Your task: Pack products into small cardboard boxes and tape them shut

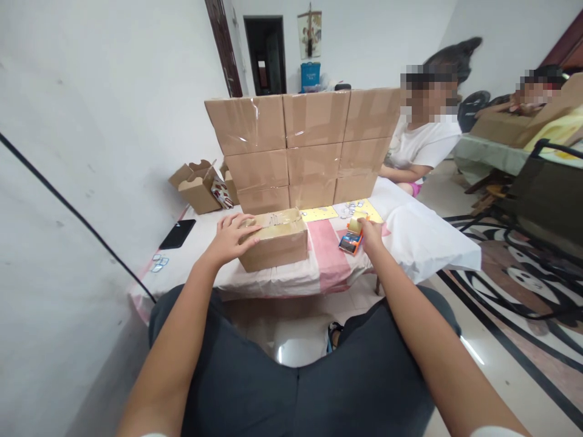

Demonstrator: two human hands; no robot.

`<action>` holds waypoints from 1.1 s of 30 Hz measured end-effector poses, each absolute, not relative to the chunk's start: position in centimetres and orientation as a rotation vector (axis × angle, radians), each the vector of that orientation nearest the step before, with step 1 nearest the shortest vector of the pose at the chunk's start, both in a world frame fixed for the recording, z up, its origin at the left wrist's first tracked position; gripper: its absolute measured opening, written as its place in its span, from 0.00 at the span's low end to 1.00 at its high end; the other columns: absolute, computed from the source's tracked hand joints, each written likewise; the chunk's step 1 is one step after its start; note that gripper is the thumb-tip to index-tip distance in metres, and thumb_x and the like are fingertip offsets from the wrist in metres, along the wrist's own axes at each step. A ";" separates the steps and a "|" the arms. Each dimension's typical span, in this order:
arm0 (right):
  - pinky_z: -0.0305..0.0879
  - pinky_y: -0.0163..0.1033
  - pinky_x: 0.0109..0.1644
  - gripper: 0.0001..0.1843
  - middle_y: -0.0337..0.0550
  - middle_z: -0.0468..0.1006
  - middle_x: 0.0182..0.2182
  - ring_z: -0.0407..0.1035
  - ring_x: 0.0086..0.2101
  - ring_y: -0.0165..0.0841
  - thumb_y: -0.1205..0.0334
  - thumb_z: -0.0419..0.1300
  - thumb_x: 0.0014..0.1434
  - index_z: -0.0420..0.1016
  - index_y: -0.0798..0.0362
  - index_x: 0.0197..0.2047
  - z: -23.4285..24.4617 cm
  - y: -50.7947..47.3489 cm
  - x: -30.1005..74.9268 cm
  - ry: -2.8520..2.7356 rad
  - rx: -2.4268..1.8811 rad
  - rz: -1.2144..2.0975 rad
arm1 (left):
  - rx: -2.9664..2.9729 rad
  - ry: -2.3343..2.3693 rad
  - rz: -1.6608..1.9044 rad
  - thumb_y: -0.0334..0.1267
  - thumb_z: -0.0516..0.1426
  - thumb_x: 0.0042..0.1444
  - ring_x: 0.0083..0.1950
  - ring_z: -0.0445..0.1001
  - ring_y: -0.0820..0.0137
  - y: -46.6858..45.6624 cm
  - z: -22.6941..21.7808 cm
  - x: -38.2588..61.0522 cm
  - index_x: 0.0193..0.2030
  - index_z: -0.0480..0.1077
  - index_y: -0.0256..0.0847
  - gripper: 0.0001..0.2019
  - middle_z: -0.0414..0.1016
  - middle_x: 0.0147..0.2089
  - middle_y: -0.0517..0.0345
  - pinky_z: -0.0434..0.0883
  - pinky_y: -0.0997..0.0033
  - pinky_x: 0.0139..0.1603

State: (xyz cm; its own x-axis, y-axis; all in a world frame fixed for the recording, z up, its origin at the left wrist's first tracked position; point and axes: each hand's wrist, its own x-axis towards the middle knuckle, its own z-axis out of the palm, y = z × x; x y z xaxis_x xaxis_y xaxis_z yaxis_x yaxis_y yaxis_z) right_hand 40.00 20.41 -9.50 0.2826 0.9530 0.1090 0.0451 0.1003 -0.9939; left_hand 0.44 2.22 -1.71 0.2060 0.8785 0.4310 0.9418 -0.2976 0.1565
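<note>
A small cardboard box (277,243) with tape across its top lies on the low table (428,240) in front of me. My left hand (232,235) rests on the box's left top corner, fingers spread flat over it. My right hand (370,233) is to the right of the box, closed around a tape dispenser (351,238) with an orange and blue body and a roll of clear tape, which sits on the tablecloth. My knees in dark trousers are below the table edge.
A wall of several taped cardboard boxes (303,149) is stacked at the back of the table. An open box (197,185) and a black phone (177,233) lie at the left. A person in a white shirt (421,145) sits behind the stack; another person is far right.
</note>
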 end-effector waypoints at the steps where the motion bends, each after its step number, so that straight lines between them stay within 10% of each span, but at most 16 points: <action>1: 0.69 0.41 0.33 0.14 0.44 0.73 0.31 0.70 0.31 0.36 0.54 0.57 0.48 0.67 0.54 0.36 -9.8 20.4 40.0 -1.063 -1.267 0.953 | -2.309 -1.761 -0.683 0.55 0.54 0.62 0.66 0.56 0.48 2.1 -1.6 0.5 0.56 0.76 0.56 0.19 0.67 0.65 0.53 0.49 0.41 0.66; 8: 0.69 0.39 0.39 0.16 0.43 0.79 0.32 0.73 0.33 0.35 0.62 0.61 0.41 0.75 0.57 0.36 -10.1 19.1 39.1 -1.326 -1.093 1.161 | -2.251 -1.704 -0.658 0.55 0.54 0.63 0.66 0.55 0.48 1.6 -1.0 0.9 0.54 0.77 0.54 0.19 0.68 0.63 0.51 0.51 0.41 0.63; 17: 0.71 0.47 0.49 0.22 0.48 0.81 0.38 0.75 0.39 0.40 0.48 0.63 0.51 0.72 0.54 0.43 -7.6 15.8 36.5 -1.435 -0.834 1.116 | -2.167 -1.687 -0.667 0.53 0.54 0.63 0.70 0.51 0.44 1.4 -0.9 1.9 0.52 0.78 0.53 0.17 0.58 0.72 0.52 0.47 0.38 0.64; 24: 0.73 0.47 0.47 0.22 0.48 0.82 0.38 0.77 0.39 0.40 0.45 0.64 0.54 0.73 0.54 0.44 -5.2 11.7 35.5 -1.339 -0.747 1.164 | -2.339 -1.409 -0.760 0.49 0.55 0.62 0.53 0.70 0.53 0.7 -2.0 10.4 0.54 0.75 0.56 0.16 0.77 0.51 0.51 0.59 0.48 0.57; 33: 0.73 0.47 0.48 0.22 0.48 0.83 0.38 0.77 0.41 0.41 0.43 0.64 0.56 0.75 0.54 0.42 -4.6 8.4 34.4 -1.345 -0.771 1.150 | -2.537 -1.305 -0.826 0.54 0.56 0.61 0.53 0.69 0.54 0.4 -3.3 17.7 0.54 0.75 0.54 0.18 0.75 0.53 0.47 0.63 0.51 0.51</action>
